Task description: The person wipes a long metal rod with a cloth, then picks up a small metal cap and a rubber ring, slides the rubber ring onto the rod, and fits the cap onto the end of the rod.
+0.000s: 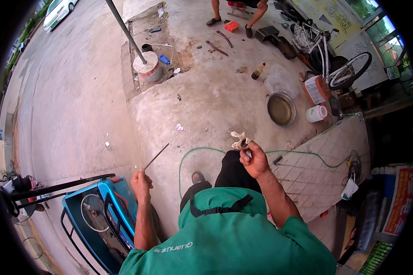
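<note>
My left hand (141, 183) is fisted tight round a thin metal rod (157, 156), tip angled up and away over the blue fan casing (119, 201). My right hand (254, 160) has its fingers pinched on a crumpled pale rag (239, 140), raised above my knee. Risk: that rag looks loosely held and could drop. Beyond, the green hose (202, 149) loops by my foot, a tripping hazard; further off, the metal basin (281, 110).

Banner: red and orange sheet (401, 198) low at my right
Box: small red carton (231, 26) far ahead
Wall sign: yellowish panel (328, 16) top right
</note>
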Tool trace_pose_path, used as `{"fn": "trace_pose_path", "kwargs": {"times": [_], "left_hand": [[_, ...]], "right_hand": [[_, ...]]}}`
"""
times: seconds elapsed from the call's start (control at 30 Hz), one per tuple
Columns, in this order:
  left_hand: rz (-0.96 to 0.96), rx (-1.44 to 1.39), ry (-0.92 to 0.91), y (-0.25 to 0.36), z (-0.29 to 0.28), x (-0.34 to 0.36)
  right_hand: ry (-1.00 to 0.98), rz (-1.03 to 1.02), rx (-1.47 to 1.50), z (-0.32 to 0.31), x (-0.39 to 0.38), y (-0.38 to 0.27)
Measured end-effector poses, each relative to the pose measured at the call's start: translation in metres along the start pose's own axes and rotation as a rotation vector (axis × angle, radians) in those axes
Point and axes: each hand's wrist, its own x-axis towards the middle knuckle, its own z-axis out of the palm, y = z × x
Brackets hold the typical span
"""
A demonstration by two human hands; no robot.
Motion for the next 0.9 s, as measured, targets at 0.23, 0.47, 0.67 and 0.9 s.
{"fn": "trace_pose_path", "kwargs": {"times": [0.23,0.47,0.67,0.9], "left_hand": [[-0.096,0.051,0.058,-0.054,-0.022,0.000],[-0.088,0.230,0.065,-0.057,-0.018,-0.014],[0.362,0.829,0.089,-0.061,-0.030,-0.005],[0.054,0.169,-0.072,0.018,0.005,-0.007]], "right_hand": [[0.309,0.008,-0.052,-0.030,0.008,-0.002],[0.604,-0.122,-0.522,-0.074,0.100,-0.116],[0.489,-0.117,-0.573,-0.104,0.092,-0.092],[0.111,0.038,-0.295,-0.032,0.028,-0.070]]}}
